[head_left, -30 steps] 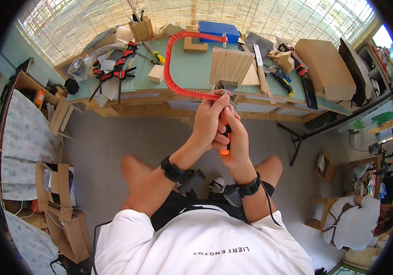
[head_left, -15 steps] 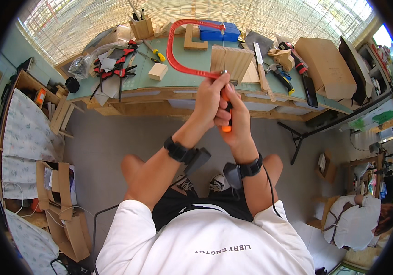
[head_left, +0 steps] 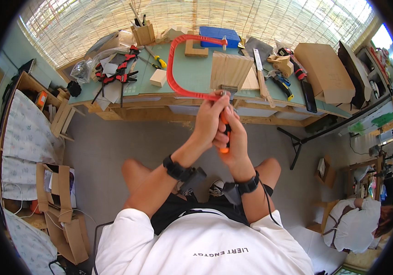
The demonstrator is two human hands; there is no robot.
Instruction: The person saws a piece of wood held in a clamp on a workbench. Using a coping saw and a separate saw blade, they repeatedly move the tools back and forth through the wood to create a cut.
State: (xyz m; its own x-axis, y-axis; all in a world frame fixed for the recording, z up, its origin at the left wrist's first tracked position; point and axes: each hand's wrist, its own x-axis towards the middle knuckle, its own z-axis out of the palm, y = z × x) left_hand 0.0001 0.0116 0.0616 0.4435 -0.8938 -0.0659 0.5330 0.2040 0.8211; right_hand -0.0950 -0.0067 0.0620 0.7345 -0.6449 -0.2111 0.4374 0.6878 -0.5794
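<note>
Both hands are closed together on the orange-and-black handle of a coping saw with a red C-shaped frame. My left hand wraps the upper part of the grip, close to the frame's near end. Pressed against it from the right, my right hand grips the handle too. Beyond the hands, a light wooden board stands upright at the bench edge, with a metal clamping piece at its lower edge. The thin blade lies in line with the board; whether it sits in a cut cannot be made out.
On the green-topped workbench lie red-and-black clamps, a wood block, a blue box, a handsaw, pliers and a phone. A cardboard box stands at right. Another person sits at lower right.
Both hands and the coping saw have moved down toward my body, drawing the frame nearer. The board stays upright at the bench edge.
</note>
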